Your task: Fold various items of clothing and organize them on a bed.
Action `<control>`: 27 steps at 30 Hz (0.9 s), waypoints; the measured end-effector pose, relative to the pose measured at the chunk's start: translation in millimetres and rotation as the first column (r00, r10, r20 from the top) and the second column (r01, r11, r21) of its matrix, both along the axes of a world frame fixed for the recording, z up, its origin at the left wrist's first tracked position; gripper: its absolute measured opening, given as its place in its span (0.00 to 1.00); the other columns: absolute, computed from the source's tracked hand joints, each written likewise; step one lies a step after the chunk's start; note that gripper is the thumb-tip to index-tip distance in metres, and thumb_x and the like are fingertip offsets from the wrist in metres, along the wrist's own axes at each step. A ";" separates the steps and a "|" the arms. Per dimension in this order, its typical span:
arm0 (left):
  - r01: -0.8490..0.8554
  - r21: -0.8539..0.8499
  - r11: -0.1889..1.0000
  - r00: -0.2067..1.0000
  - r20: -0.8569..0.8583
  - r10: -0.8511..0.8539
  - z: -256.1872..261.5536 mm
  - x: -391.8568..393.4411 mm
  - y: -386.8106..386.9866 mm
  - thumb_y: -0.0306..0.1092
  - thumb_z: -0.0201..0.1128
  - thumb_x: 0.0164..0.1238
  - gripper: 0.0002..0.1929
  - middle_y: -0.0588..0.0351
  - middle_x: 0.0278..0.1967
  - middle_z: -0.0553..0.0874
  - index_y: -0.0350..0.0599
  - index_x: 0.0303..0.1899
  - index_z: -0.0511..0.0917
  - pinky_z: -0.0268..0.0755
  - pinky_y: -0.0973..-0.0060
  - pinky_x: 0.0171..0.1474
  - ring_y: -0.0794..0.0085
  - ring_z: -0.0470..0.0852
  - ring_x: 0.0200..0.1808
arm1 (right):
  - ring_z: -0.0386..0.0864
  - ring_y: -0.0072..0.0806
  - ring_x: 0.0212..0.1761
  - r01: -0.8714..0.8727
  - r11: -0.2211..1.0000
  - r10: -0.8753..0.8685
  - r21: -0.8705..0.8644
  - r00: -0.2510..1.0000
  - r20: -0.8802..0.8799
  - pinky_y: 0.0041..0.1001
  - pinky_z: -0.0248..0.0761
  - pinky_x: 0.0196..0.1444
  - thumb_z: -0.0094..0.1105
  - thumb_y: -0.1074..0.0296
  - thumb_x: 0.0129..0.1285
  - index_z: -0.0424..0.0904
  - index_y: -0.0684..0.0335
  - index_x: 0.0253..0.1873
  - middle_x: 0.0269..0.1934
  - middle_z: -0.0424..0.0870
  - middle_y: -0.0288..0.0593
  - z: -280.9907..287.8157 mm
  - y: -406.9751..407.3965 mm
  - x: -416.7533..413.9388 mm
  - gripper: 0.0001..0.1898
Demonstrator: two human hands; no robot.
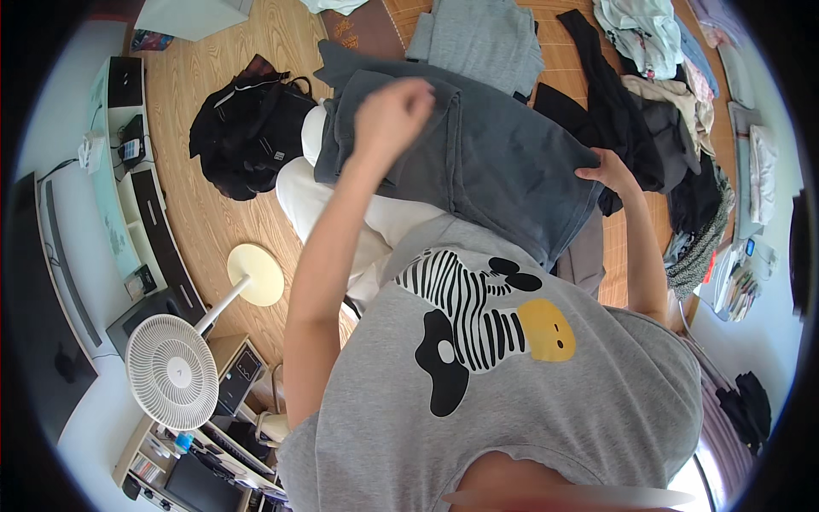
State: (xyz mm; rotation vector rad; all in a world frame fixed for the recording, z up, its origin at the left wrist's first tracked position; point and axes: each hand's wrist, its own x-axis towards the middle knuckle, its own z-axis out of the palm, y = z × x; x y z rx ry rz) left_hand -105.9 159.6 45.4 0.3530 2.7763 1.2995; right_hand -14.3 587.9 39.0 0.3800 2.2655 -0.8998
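Note:
A dark grey garment (512, 160), which looks like trousers, lies spread across my lap. Its left part is folded over in layers. My right hand (611, 169) grips its right edge, thumb on top and the other fingers underneath. Motion blurs my left hand (393, 118), which is over the folded layers with its fingers curled. Whether it touches or holds the cloth is unclear. White trousers (320, 198) on my legs show below the garment.
Beyond the garment lies a stack of light grey clothes (480, 45). A heap of mixed clothes (665, 109) spreads over the woven mat (617, 237) on the right. A black backpack (249, 134) rests on the wooden floor, with a white standing fan (179, 371) at lower left.

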 end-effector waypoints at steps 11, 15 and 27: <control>-0.200 -0.383 0.902 0.769 0.508 0.387 -91.3 -110.2 -107.8 0.68 0.65 0.58 0.49 0.30 0.65 0.73 0.26 0.65 0.68 0.67 0.55 0.67 0.42 0.78 0.62 | 0.81 0.23 0.45 0.207 0.934 -0.266 -0.292 0.947 -0.182 0.25 0.73 0.53 0.72 0.73 0.57 0.79 0.73 0.56 0.45 0.86 0.39 5.6 -16.3 21.7 0.22; -0.219 -0.611 0.761 0.930 0.106 0.352 -55.4 -95.1 -54.2 0.58 0.69 0.60 0.42 0.34 0.65 0.73 0.35 0.67 0.68 0.66 0.53 0.67 0.40 0.72 0.67 | 0.84 0.31 0.45 0.206 0.978 -0.198 0.009 0.952 -0.234 0.27 0.75 0.51 0.69 0.73 0.58 0.79 0.69 0.54 0.43 0.86 0.42 24.7 -28.0 25.3 0.19; 0.056 -0.489 0.871 0.980 -0.140 -0.141 -21.8 -15.5 45.0 0.41 0.64 0.69 0.35 0.33 0.72 0.59 0.49 0.75 0.59 0.52 0.35 0.71 0.36 0.54 0.76 | 0.84 0.40 0.52 0.463 0.813 -0.490 -0.353 0.871 0.012 0.32 0.77 0.51 0.80 0.39 0.45 0.75 0.81 0.59 0.51 0.84 0.60 -45.1 -72.6 -189.7 0.49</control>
